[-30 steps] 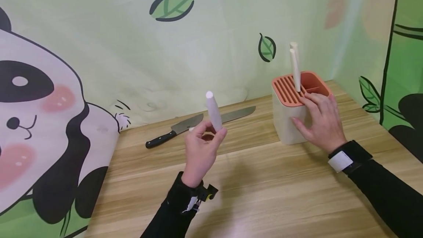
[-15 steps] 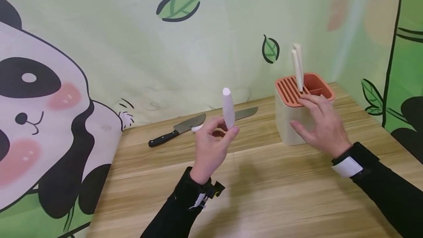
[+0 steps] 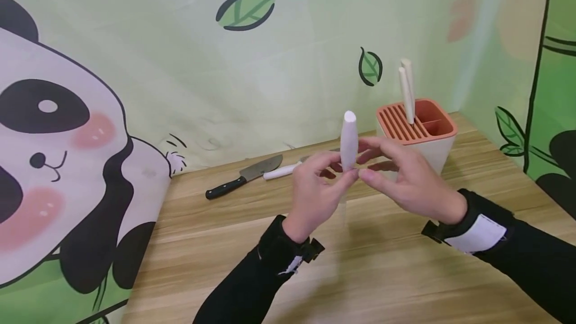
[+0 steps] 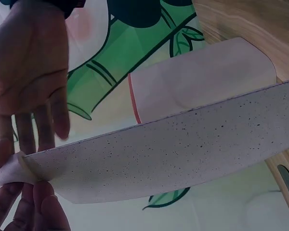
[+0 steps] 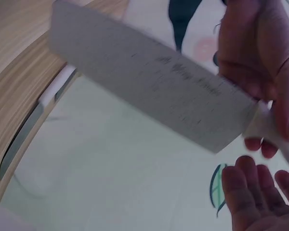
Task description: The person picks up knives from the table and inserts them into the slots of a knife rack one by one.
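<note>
My left hand (image 3: 321, 184) pinches a white-handled kitchen knife (image 3: 349, 141) near the base of its handle. The handle points up and the blade hangs down, nearly edge-on in the head view. Both wrist views show the broad speckled blade (image 4: 173, 149), with dark lettering in the right wrist view. Beside the handle is my right hand (image 3: 414, 179), fingers loosely extended and fingertips right at it. In the right wrist view the right-hand fingers (image 5: 255, 185) are apart from the handle. A knife block (image 3: 434, 151), white with an orange slotted top, stands behind the right hand.
Two pale-handled knives (image 3: 406, 91) stand upright in the block's slots. On the wooden table (image 3: 202, 244) lie a black-handled knife (image 3: 225, 187) and a white-handled knife (image 3: 281, 171), the latter partly hidden by the left hand. A printed cloth backdrop (image 3: 310, 64) borders the table.
The left hand has carried the knife to the right. The right hand has left the knife block and moved left to the knife's handle.
</note>
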